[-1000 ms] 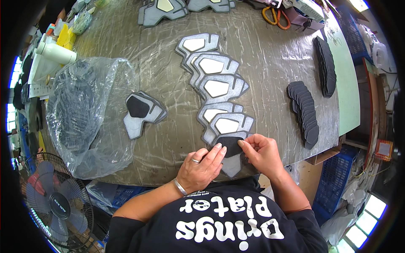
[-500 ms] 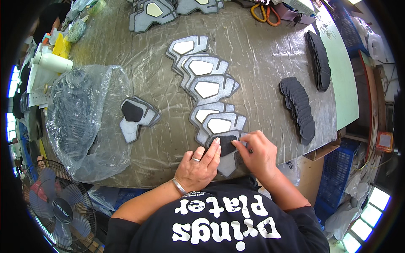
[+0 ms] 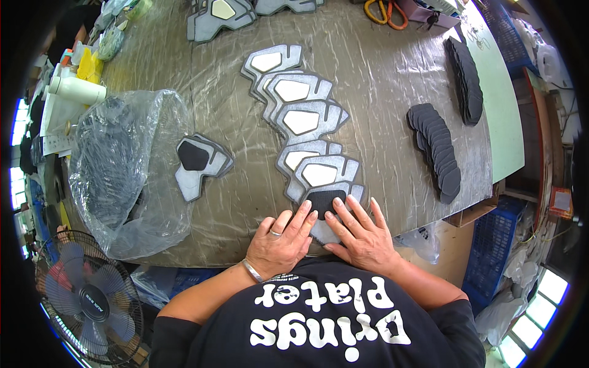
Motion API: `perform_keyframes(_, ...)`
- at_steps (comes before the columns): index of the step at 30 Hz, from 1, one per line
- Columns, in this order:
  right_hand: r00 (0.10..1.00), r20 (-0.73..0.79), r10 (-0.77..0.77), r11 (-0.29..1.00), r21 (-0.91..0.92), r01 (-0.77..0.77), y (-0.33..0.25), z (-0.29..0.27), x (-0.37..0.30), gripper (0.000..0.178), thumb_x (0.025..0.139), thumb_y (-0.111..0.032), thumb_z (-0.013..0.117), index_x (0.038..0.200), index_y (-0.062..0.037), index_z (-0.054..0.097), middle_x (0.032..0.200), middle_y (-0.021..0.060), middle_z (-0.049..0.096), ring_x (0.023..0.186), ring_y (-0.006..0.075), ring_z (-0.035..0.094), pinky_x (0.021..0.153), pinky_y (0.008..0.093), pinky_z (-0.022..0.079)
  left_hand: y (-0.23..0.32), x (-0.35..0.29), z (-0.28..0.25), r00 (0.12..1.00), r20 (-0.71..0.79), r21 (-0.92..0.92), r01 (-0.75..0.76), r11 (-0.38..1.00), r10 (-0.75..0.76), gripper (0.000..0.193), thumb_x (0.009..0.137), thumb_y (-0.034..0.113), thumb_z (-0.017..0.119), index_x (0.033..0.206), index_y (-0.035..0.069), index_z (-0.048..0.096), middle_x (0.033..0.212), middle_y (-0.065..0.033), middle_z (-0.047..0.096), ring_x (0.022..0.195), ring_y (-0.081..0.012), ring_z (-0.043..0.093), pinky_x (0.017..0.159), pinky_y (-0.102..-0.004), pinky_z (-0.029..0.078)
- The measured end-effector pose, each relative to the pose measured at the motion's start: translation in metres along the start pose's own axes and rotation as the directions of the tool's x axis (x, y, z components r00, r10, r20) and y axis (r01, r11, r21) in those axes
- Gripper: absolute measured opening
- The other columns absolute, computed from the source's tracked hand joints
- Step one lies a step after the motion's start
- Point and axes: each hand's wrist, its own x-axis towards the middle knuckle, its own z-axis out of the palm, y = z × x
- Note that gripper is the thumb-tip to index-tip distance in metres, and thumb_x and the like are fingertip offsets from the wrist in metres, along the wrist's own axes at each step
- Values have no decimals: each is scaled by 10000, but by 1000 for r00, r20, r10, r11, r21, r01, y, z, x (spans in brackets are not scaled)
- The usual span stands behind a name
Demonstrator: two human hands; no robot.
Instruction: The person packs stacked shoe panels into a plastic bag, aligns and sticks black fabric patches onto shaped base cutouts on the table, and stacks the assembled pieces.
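In front of me, at the table's near edge, lies a grey shaped pad (image 3: 323, 232) with a ribbed black patch (image 3: 324, 199) in its upper part. My left hand (image 3: 281, 238) touches the patch's left side with its fingertips, the fingers extended and slightly bent. On the other side my right hand (image 3: 363, 238) rests flat, fingers spread, its tips on the patch's right edge and the pad. Neither hand grips anything. Beyond them runs an overlapping row of grey pads (image 3: 333, 116) with white centres. To the left sits a small pile of pads (image 3: 189, 184), the top one bearing a black patch (image 3: 193, 156).
Two fanned rows of black patches, one nearer (image 3: 437, 153) and one farther (image 3: 464, 83), lie at the right. A clear plastic bag (image 3: 162, 211) with dark contents covers the left side. Scissors (image 3: 388, 13) and more pads (image 3: 211, 29) are at the back. A fan (image 3: 92, 300) stands lower left.
My right hand has gone from a pinch at the patch's right edge to lying flat with fingers spread. My left hand has shifted slightly left and stays on the patch.
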Motion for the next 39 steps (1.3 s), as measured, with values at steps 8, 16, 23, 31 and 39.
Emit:
perform_keyframes(8, 999, -22, 27, 997, 78, -25, 11, -5, 11, 639, 845, -443, 678, 1391, -153, 516, 1490, 51, 447, 1370, 248, 407, 1148, 546, 214, 6, 3, 1, 999, -38, 22, 13, 1000, -12, 505, 820, 265, 628, 1295, 95, 621, 1414, -74, 526, 1109, -213, 491, 907, -348, 383)
perform_keyframes(16, 980, -191, 58, 998, 26, -54, 0, 4, 37, 503, 860, -403, 678, 1290, -152, 613, 1496, 56, 438, 1409, 276, 357, 1164, 554, 156, 11, 2, 1, 996, -79, 39, 49, 998, -45, 490, 824, 248, 639, 1285, 83, 621, 1414, -70, 522, 1121, -217, 498, 910, -349, 389)
perform_keyframes(23, 929, -304, 211, 969, 191, -158, 9, 12, 34, 489, 856, -354, 701, 1266, -102, 618, 1487, 132, 442, 1414, 337, 349, 1156, 554, 186, 9, 0, 2, 994, -90, -8, 55, 998, -56, 493, 824, 245, 642, 1291, 89, 619, 1414, -62, 522, 1120, -210, 494, 911, -357, 385)
perform_keyframes(31, 872, -329, 362, 807, 579, -117, 16, -7, 30, 371, 719, -88, 835, 965, -49, 561, 1151, 136, 638, 1110, 294, 613, 982, 435, 456, 3, -8, 8, 945, -227, -489, 97, 867, -234, 641, 793, 212, 751, 1361, 46, 505, 1453, -159, 454, 1208, -297, 515, 981, -408, 421)
perform_keyframes(39, 928, -327, 181, 768, 636, 74, -7, -10, 48, 454, 864, -137, 723, 1270, 0, 572, 1155, 185, 638, 1051, 341, 626, 903, 378, 497, -47, -8, -34, 748, 102, -985, 170, 41, -655, 375, 942, 20, 595, 1316, 1, 565, 1232, -63, 621, 1057, -109, 578, 923, -262, 475)
